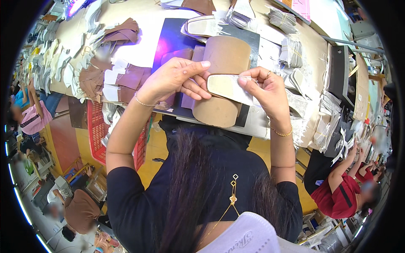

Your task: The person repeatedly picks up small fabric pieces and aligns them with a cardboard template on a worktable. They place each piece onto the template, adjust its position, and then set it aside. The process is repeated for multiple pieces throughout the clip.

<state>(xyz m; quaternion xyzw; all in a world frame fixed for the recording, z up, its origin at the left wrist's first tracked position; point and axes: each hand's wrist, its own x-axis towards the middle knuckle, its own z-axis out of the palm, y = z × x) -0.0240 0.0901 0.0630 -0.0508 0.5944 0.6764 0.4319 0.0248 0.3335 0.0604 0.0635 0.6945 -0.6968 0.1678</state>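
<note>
My right hand (268, 90) pinches the narrow end of a cream tongue-shaped piece (221, 85) with a brown border, its thumb on top. My left hand (179, 80) is at the piece's rounded end, thumb stretched away from the fingers and the fingertips at the brown border. Whether these fingertips support the piece from below is hidden. Behind and below the piece are a tan curved sheet (228, 52) and another tan rounded part (216, 112), close under both hands. They rest over a dark board (166, 40) on the table.
Brown cut pieces (122, 33) and brown-and-white pieces (126, 80) lie in piles at the left. Banded white stacks (291, 52) are at the right. Cream pieces (201, 26) lie at the board's far edge. A red basket (97, 130) stands below the table's left side. Other people work on both sides.
</note>
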